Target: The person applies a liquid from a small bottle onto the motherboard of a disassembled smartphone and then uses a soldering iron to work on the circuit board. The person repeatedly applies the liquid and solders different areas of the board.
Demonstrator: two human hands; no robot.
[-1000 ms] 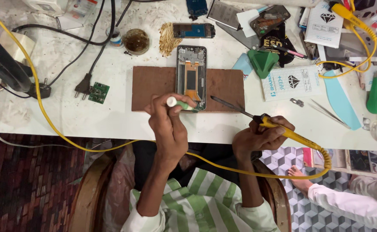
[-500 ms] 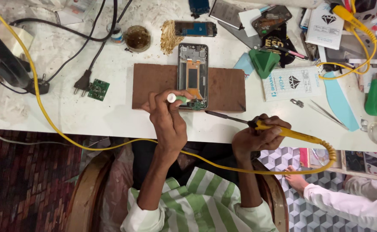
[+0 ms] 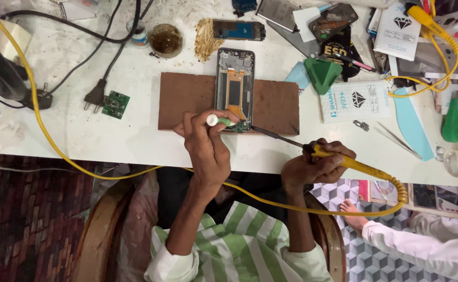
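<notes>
1. Left hand (image 3: 208, 143) is being closed around a white-and-green tool (image 3: 219, 121).
2. Right hand (image 3: 315, 166) is being wrapped around a yellow soldering iron (image 3: 344, 161), tip aimed at the opened phone (image 3: 235, 90).
3. That phone is being supported by a brown board (image 3: 187, 102) on the white table (image 3: 83, 136).

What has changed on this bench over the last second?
The soldering iron in the right hand has swung so its tip now meets the opened phone's lower edge. The left hand keeps its white-and-green tool there. Phone and brown board stayed put.
</notes>
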